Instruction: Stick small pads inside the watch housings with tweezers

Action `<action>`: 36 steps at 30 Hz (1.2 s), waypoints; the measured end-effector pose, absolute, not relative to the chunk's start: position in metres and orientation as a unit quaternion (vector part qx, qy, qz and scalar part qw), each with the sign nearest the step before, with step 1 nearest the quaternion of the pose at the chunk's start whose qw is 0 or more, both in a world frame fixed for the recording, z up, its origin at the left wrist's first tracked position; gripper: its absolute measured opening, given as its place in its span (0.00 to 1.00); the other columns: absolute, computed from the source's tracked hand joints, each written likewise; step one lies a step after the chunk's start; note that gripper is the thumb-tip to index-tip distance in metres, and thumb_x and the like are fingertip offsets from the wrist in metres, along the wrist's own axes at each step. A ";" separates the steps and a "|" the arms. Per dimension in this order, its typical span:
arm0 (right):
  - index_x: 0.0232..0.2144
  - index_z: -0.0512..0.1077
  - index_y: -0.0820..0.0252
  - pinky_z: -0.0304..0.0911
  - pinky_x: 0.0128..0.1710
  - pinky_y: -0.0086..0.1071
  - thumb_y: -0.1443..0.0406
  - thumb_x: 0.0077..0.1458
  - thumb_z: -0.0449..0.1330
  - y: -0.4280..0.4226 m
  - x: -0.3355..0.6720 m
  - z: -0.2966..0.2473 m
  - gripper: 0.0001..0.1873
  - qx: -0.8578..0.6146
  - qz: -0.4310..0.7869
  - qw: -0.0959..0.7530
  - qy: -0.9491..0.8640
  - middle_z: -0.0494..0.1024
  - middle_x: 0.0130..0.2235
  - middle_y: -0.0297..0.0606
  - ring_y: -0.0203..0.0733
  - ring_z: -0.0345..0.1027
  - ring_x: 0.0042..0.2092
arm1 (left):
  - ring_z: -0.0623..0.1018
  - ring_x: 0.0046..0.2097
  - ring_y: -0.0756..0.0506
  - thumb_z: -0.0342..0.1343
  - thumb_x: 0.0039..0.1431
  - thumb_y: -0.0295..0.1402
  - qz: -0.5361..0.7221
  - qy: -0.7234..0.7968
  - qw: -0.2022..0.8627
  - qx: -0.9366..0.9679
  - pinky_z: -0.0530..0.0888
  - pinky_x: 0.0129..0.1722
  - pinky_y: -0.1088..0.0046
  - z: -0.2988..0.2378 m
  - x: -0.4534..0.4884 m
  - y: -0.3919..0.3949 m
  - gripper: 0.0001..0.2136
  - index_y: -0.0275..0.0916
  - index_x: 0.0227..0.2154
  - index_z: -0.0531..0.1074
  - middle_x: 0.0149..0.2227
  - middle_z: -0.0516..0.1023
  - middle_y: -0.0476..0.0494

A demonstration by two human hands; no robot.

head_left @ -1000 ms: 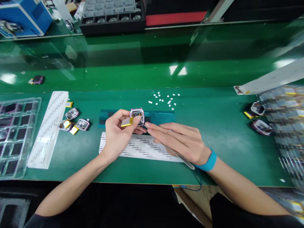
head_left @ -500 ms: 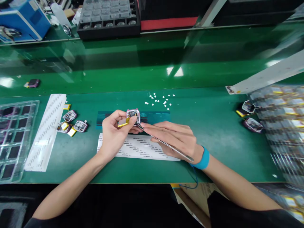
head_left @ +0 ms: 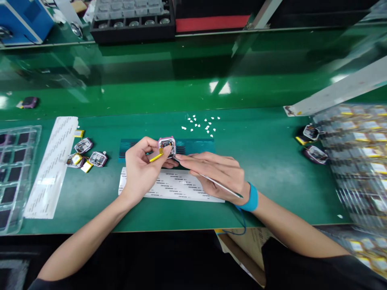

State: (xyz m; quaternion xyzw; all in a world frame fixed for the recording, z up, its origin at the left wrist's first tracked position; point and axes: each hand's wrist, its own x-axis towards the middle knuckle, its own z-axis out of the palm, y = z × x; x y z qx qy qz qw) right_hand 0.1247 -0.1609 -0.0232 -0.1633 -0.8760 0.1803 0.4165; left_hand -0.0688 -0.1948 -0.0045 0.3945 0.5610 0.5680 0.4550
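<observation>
My left hand (head_left: 142, 167) grips a small open smartwatch case (head_left: 167, 146), its circuit board facing up and my thumb resting over it. A yellow-edged battery (head_left: 155, 155) sticks out to the left of the case beside that thumb. My right hand (head_left: 217, 171), with a blue wrist strap (head_left: 252, 198), is closed around metal tweezers (head_left: 222, 185). Their tips reach the lower right edge of the case; fingers partly hide them. Below the hands lies a printed white adhesive sheet (head_left: 172, 185), and behind them a dark teal strip (head_left: 196, 146).
Several open watch cases (head_left: 98, 158) with batteries lie left, near another white sheet (head_left: 51, 169) and a clear tray (head_left: 18, 177). Small white pieces (head_left: 207, 128) are scattered beyond my hands. Two cases (head_left: 316, 154) sit right, beside stacked clear trays (head_left: 363, 161) of batteries.
The whole view has shifted slightly, so everything appears a little further left and up. The battery looks tilted more edge-on. Both hands keep their hold on the case and tweezers.
</observation>
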 end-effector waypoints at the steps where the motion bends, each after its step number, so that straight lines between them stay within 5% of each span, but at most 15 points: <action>1: 0.57 0.71 0.62 0.80 0.45 0.37 0.74 0.66 0.57 -0.161 0.125 -0.022 0.19 -0.156 0.180 0.414 -0.879 0.83 0.51 0.46 0.41 0.79 0.49 | 0.79 0.20 0.50 0.68 0.51 0.33 0.567 0.562 0.463 0.385 0.81 0.21 0.77 -0.005 -0.069 -0.194 0.14 0.40 0.24 0.66 0.23 0.77 0.54; 16: 0.57 0.72 0.57 0.79 0.40 0.35 0.73 0.68 0.56 -0.162 0.126 -0.017 0.19 -0.211 0.236 0.416 -0.852 0.85 0.46 0.39 0.39 0.80 0.43 | 0.83 0.23 0.47 0.69 0.51 0.33 0.556 0.551 0.528 0.328 0.82 0.23 0.77 -0.002 -0.071 -0.194 0.12 0.39 0.26 0.69 0.25 0.82 0.50; 24: 0.59 0.71 0.58 0.80 0.41 0.34 0.74 0.66 0.57 -0.156 0.129 -0.018 0.21 -0.197 0.165 0.447 -0.857 0.84 0.50 0.43 0.40 0.80 0.46 | 0.85 0.30 0.47 0.71 0.50 0.35 0.531 0.546 0.560 0.325 0.84 0.35 0.74 -0.004 -0.074 -0.193 0.12 0.36 0.35 0.77 0.29 0.84 0.46; 31: 0.64 0.67 0.60 0.81 0.41 0.35 0.77 0.63 0.59 -0.147 0.131 -0.024 0.29 -0.152 0.060 0.444 -0.881 0.83 0.51 0.45 0.43 0.81 0.45 | 0.80 0.21 0.47 0.64 0.56 0.31 0.454 0.644 0.376 0.487 0.77 0.23 0.74 -0.020 -0.102 -0.143 0.13 0.33 0.44 0.76 0.21 0.79 0.49; 36: 0.65 0.66 0.61 0.81 0.41 0.35 0.79 0.61 0.60 -0.143 0.130 -0.025 0.32 -0.127 0.024 0.452 -0.883 0.83 0.50 0.46 0.44 0.82 0.43 | 0.84 0.39 0.41 0.63 0.58 0.27 0.298 0.754 0.178 0.558 0.79 0.44 0.67 -0.005 -0.161 -0.081 0.12 0.31 0.45 0.78 0.39 0.85 0.36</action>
